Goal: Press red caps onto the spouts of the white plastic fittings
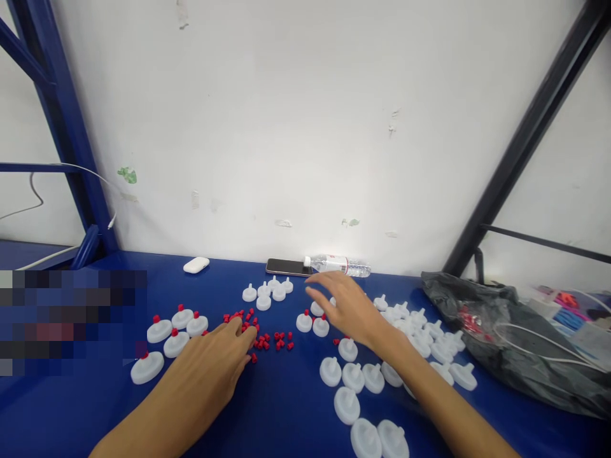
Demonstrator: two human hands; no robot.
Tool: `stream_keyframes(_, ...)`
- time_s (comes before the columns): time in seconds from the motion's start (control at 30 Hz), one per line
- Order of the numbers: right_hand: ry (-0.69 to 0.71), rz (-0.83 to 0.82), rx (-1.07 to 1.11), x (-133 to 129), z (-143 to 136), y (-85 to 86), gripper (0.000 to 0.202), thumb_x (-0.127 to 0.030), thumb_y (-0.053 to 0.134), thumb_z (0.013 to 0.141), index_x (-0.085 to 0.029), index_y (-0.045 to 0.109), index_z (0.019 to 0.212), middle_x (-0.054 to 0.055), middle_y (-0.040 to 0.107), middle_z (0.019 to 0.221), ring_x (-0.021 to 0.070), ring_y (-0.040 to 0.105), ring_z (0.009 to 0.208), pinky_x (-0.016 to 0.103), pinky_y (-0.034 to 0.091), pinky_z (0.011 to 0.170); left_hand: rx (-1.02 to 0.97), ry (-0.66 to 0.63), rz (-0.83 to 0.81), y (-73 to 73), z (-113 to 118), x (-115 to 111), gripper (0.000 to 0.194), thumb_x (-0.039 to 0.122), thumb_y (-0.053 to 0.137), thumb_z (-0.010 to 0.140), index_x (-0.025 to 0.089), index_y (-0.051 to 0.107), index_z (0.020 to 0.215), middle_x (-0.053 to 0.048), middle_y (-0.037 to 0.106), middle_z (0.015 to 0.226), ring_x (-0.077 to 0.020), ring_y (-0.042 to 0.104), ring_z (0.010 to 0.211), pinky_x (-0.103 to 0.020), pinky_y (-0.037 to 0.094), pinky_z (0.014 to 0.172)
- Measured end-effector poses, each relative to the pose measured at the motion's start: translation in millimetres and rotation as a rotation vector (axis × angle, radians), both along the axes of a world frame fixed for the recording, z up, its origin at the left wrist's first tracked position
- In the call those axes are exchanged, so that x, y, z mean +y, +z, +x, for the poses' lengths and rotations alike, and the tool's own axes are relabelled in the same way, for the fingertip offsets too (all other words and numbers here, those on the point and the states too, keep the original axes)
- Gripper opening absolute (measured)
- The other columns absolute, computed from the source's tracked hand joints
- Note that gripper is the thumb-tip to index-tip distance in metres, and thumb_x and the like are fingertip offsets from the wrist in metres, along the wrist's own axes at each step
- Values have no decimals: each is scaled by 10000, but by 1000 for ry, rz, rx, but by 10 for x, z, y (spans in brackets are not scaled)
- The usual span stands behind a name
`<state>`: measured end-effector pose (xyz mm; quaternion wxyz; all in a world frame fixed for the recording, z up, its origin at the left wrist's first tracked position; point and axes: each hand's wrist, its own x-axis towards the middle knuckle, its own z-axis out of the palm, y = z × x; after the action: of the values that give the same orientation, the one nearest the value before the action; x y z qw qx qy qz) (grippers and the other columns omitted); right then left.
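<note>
My left hand [207, 359] reaches over a scatter of small red caps [264, 343], its fingers bent down among them and the thumb a little apart. No held cap shows there, though some fingertips are hidden. My right hand [346, 304] hovers over white disc-shaped pieces with short spouts [353, 376], thumb and forefinger spread and nothing between them. Two white pieces with red caps on their spouts [304, 322] stand just left of it. Several more capped pieces [159, 329] stand left of my left hand. A small group of uncapped ones [263, 300] stands farther back.
Along the wall lie a white earphone case [196, 265], a dark phone [289, 267] and a clear bottle [338, 264]. A dark plastic bag [501, 350] spreads at the right, with a white cable across it. Blue frame posts [71, 121] rise at the left.
</note>
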<state>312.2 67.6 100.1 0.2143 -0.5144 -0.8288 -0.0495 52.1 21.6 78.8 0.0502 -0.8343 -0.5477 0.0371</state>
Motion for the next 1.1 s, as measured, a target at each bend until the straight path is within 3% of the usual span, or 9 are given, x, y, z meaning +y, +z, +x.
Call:
stream_keyframes(0.1, 160, -66, -56, -33, -54, -102, 403, -488, 458, 1062, -302, 606, 1387, 68, 524, 1559, 272, 395, 1488, 508, 355, 1199, 25, 34, 80, -14, -5, -15, 331, 93, 445, 993, 218, 665, 1207, -123, 673, 1168, -254, 713, 943, -316, 566, 673)
stream_keyframes(0.17, 212, -106, -84, -24, -61, -188, 418, -487, 466, 1057, -293, 603, 1401, 81, 505, 1576, 317, 363, 1507, 578, 318, 1207, 28, 57, 128, -36, -11, -12, 356, 100, 470, 981, 230, 650, 1260, -129, 643, 1195, -257, 697, 953, -288, 546, 616)
stream_keyframes(0.37, 264, -150, -99, 32, -51, -278, 369, -399, 462, 1072, -237, 608, 1370, 85, 722, 1296, 277, 569, 1332, 595, 307, 1193, 58, 88, 51, -99, -5, 58, 388, 121, 456, 1016, 244, 645, 1332, -143, 613, 1309, -295, 685, 1030, -381, 593, 714)
stream_keyframes(0.53, 272, -123, -100, 41, -67, -242, 238, -320, 546, 1043, -217, 689, 1204, 60, 759, 1163, 242, 646, 1186, 508, 406, 1103, 37, 53, -49, -116, -3, 102, 410, 61, 399, 1015, 203, 661, 1296, -148, 644, 1308, -316, 674, 1123, -439, 583, 847)
stream_keyframes(0.77, 260, -104, -108, 36, -73, -222, 199, -228, 586, 1009, -205, 701, 1170, 48, 752, 1117, 240, 665, 1121, 500, 452, 1049, 37, 34, -36, -175, -23, 106, 478, -35, 372, 936, 182, 677, 1234, -142, 670, 1254, -309, 701, 1054, -430, 581, 818)
stream_keyframes(0.9, 234, -89, -100, -7, -75, -208, 271, -275, 540, 1034, -241, 666, 1272, 83, 697, 1301, 257, 624, 1213, 488, 443, 1078, 30, 7, -11, -267, -43, 157, 515, -82, 356, 888, 164, 693, 1190, -148, 676, 1233, -302, 691, 1065, -435, 566, 868)
stream_keyframes(1.0, 246, -84, -109, -31, -82, -218, 389, -371, 495, 1057, -270, 567, 1425, 105, 522, 1544, 294, 477, 1411, 526, 388, 1149, 18, -9, 5, -351, -61, 204, 541, -106, 357, 860, 164, 700, 1181, -144, 690, 1211, -295, 685, 1078, -428, 549, 906)
stream_keyframes(1.1, 287, -101, -137, -19, -82, -251, 414, -399, 444, 1075, -288, 534, 1463, 89, 508, 1565, 286, 431, 1458, 569, 333, 1192, 5, -7, 15, -403, -70, 220, 585, -125, 373, 821, 176, 689, 1211, -135, 693, 1211, -281, 708, 1004, -392, 555, 842)
